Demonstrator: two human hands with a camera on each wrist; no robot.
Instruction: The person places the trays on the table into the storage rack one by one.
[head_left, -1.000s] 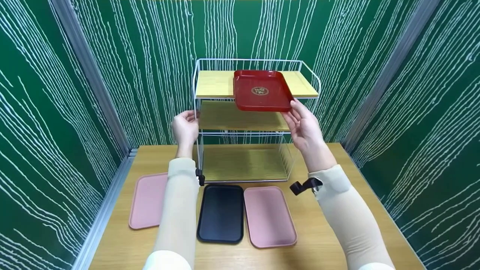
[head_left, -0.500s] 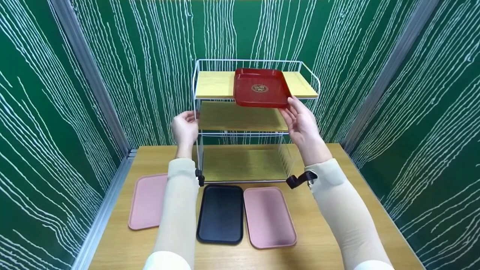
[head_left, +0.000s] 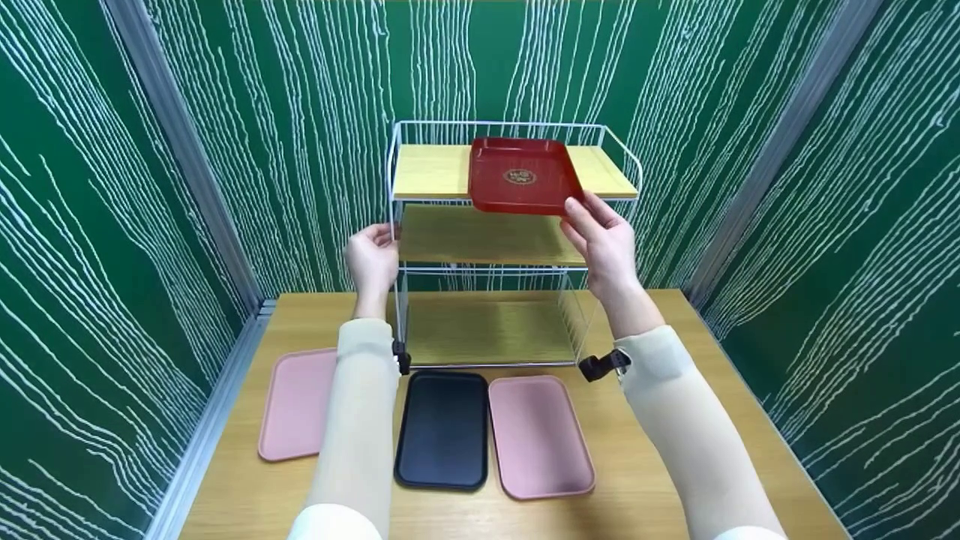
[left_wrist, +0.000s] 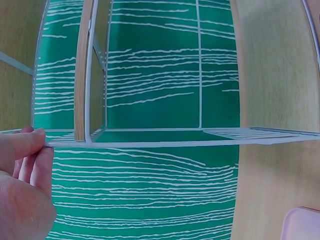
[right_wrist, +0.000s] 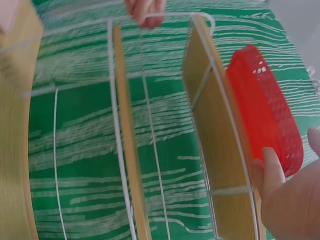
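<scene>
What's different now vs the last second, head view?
The red tray shifted slightly up in view relative to the rack; raised or pushed back, can't tell. The right hand moved up with it, its fingers repositioned at the tray's near right corner. Unchanged: left hand on the rack's left side, black tray and two pink trays on the table.

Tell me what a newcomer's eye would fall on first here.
Probably the red tray, with its gold emblem, at the top shelf of the rack, the right hand at its near right corner. Next, the white-streaked green wall behind. Then the dark tray between two pink trays on the table.
</scene>
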